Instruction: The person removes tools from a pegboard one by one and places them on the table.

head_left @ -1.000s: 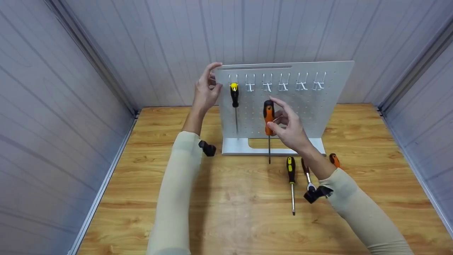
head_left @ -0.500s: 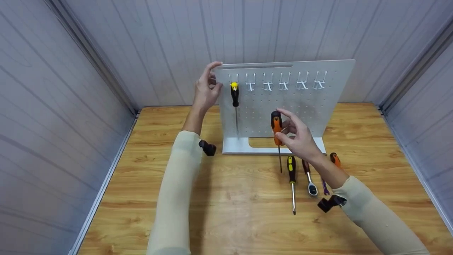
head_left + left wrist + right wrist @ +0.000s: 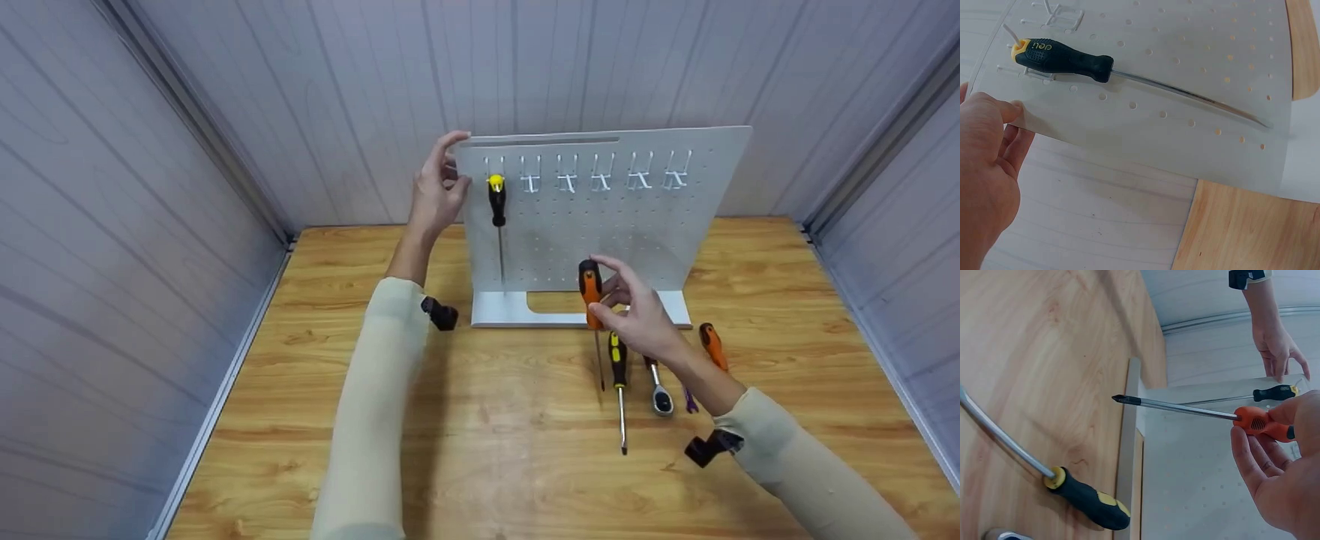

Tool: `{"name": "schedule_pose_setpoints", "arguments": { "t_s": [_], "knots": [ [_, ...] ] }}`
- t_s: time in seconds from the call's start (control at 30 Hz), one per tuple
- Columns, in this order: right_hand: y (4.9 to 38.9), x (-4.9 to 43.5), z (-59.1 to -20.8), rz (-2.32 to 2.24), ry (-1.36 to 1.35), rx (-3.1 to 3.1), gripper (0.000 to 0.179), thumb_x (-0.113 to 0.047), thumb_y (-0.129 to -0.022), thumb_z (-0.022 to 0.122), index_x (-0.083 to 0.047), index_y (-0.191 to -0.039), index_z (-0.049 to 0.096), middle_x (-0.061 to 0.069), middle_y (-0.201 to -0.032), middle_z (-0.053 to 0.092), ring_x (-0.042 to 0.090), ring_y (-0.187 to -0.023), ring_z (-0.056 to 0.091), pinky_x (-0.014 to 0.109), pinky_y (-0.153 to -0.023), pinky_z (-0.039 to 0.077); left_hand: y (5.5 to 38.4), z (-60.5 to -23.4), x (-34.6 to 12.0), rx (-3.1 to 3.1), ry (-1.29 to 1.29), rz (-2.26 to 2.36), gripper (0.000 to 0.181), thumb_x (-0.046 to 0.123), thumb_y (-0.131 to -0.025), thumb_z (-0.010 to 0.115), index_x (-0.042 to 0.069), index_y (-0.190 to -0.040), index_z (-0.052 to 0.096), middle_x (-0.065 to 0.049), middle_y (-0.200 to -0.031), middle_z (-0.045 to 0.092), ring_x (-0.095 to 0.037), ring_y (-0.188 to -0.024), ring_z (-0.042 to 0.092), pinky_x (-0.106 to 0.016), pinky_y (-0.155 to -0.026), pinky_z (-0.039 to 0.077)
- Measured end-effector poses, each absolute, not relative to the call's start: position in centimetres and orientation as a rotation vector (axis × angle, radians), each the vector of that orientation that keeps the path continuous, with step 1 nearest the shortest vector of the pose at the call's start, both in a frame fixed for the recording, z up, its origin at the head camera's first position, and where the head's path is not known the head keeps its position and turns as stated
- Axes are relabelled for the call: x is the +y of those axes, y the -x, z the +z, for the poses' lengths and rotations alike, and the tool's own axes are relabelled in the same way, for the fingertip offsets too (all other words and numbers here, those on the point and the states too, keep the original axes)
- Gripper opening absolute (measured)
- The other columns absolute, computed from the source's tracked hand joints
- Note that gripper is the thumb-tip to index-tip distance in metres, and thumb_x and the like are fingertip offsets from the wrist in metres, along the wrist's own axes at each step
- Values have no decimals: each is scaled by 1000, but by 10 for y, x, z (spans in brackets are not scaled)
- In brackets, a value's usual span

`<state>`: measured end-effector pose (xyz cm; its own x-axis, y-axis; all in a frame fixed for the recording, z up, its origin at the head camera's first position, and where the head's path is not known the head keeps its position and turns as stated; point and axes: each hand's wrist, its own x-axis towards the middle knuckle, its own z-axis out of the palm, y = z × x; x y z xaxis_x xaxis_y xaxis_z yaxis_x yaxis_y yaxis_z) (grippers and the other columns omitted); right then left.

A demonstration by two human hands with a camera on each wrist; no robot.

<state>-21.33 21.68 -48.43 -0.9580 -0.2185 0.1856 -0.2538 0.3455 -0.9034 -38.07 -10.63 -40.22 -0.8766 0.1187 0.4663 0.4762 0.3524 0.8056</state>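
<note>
A white pegboard (image 3: 600,240) stands on the table with a row of wire hooks near its top. My left hand (image 3: 437,187) grips the board's upper left edge, thumb in front. From the leftmost hook hangs a black screwdriver with a yellow end (image 3: 497,201), shaft down; the left wrist view shows the hook's prong through its yellow end. In front of the board my right hand (image 3: 637,311) holds an orange and black screwdriver (image 3: 591,289) by its handle, shaft pointing down. The right wrist view shows that screwdriver's dark cross-shaped tip (image 3: 1126,400).
On the table at right lie a black and yellow screwdriver (image 3: 619,367), a ratchet wrench (image 3: 661,399), a purple tool end (image 3: 690,401) and an orange-handled tool (image 3: 711,343). The right forearm partly covers them. Panel walls (image 3: 150,262) enclose the table on the left, back and right.
My right hand has moved down and slightly right, away from the hooks, carrying the orange screwdriver. The left hand stays on the board's edge.
</note>
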Motion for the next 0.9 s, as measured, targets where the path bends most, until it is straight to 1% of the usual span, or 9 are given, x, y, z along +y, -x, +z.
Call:
{"name": "schedule_pose_setpoints", "arguments": {
  "t_s": [0.1, 0.23, 0.4, 0.5, 0.7, 0.9],
  "knots": [
    [211, 217, -491, 1750, -450, -2558, 71, 5, -104, 72, -5, -169, 43, 25, -116, 69, 7, -90, 73, 28, -72, 67, 380, -402, -107, -2289, 528, -1538, 59, -8, -108, 64, 19, -159, 55, -11, -117, 68, -19, -98, 68, -35, -94, 60],
    [208, 218, -499, 1800, -434, -2570, 73, 7, -104, 72, -2, -169, 40, 25, -114, 70, 6, -85, 75, 33, -71, 68, 380, -401, -107, -2291, 527, -1538, 59, -7, -107, 65, 19, -160, 55, -11, -116, 69, -18, -98, 67, -32, -92, 59],
    [206, 220, -510, 1924, -397, -2562, 75, 7, -105, 70, -1, -171, 35, 22, -111, 68, 8, -83, 76, 33, -70, 67, 380, -402, -107, -2291, 522, -1537, 59, -7, -107, 64, 18, -160, 55, -11, -116, 69, -18, -98, 67, -32, -92, 59],
    [206, 222, -518, 1966, -380, -2557, 76, 6, -106, 69, -3, -172, 35, 19, -110, 67, 9, -82, 75, 32, -70, 67, 380, -402, -108, -2295, 516, -1533, 59, -7, -107, 64, 19, -160, 55, -10, -116, 67, -18, -99, 67, -32, -93, 60],
    [206, 222, -531, 1990, -329, -2572, 75, 6, -106, 68, -7, -173, 36, 11, -108, 65, 10, -81, 75, 38, -73, 69, 379, -401, -107, -2307, 503, -1539, 60, -7, -108, 64, 21, -160, 55, -12, -119, 69, -19, -101, 68, -36, -96, 61],
    [204, 220, -542, 2074, -267, -2567, 76, 6, -105, 69, -2, -172, 34, 9, -104, 66, 11, -77, 75, 37, -71, 69, 379, -401, -106, -2320, 494, -1533, 59, -5, -109, 64, 22, -160, 54, -13, -122, 69, -21, -103, 69, -39, -99, 63]
  ]
}}
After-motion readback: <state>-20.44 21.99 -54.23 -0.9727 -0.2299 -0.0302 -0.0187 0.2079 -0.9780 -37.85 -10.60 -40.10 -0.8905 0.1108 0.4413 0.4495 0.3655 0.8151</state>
